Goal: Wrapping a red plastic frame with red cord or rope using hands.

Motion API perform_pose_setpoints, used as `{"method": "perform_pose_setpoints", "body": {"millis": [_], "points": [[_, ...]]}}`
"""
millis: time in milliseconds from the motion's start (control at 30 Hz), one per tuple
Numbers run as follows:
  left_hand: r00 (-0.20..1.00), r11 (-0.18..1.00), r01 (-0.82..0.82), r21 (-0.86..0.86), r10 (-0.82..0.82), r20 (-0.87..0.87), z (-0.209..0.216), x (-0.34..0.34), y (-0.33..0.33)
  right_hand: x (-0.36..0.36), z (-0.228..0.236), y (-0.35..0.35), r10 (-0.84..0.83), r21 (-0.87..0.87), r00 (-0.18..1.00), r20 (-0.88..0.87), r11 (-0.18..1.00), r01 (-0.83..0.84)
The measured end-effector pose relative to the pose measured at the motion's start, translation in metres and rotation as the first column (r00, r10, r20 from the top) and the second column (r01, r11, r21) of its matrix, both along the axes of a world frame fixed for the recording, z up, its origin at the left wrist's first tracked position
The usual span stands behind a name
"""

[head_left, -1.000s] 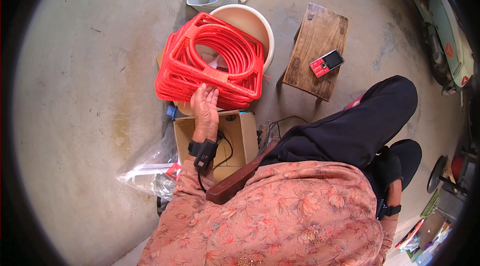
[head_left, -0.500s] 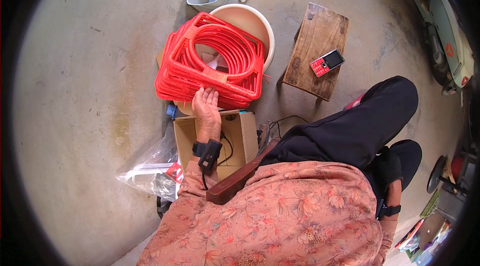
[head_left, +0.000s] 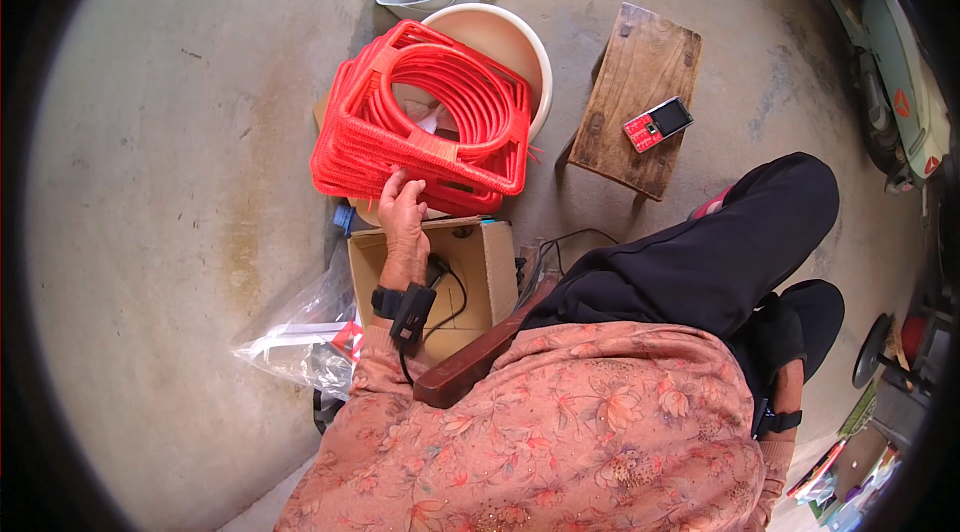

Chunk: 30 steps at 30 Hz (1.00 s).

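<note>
Left hand (head_left: 403, 210) at red frames (head_left: 365, 157) — right hand (head_left: 786, 340) indistinct.

Bright diffuse daylight, soft shadow by wooden stool (head_left: 640, 62), glinting clear plastic (head_left: 308, 364), blackened fisheye corners

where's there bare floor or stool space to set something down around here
Free: the far end of the wooden stool, beyond the phone; the wide floor left of the red frames; the strip between stool and cream basin. Crowded: around the left hand, with frames, cardboard box and plastic bag close by.
</note>
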<state>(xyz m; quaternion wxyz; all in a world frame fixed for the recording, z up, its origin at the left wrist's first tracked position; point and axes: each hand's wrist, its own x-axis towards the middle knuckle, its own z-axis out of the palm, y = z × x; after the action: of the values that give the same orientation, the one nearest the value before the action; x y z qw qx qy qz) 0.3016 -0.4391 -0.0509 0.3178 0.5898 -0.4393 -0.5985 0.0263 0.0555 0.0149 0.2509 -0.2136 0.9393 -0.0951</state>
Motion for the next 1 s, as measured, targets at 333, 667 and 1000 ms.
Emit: {"method": "perform_pose_setpoints", "body": {"millis": [333, 667, 1000], "points": [[0.995, 0.997, 0.067, -0.043, -0.064, 0.071, 0.005, 0.005, 0.003, 0.001, -0.005, 0.003, 0.000, 0.005, 0.999, -0.041, 1.000, 0.000], [0.999, 0.995, -0.024, -0.093, 0.026, 0.023, -0.015, 0.010, -0.007, 0.001, 0.002, -0.004, -0.032, 0.014, 0.999, 0.016, 0.999, 0.032], [0.888, 0.984, -0.170, 0.045, 0.173, -0.426, -0.026, 0.015, -0.005, -0.003, -0.007, 0.005, 0.013, 0.066, 1.000, -0.017, 0.998, -0.012]]}}
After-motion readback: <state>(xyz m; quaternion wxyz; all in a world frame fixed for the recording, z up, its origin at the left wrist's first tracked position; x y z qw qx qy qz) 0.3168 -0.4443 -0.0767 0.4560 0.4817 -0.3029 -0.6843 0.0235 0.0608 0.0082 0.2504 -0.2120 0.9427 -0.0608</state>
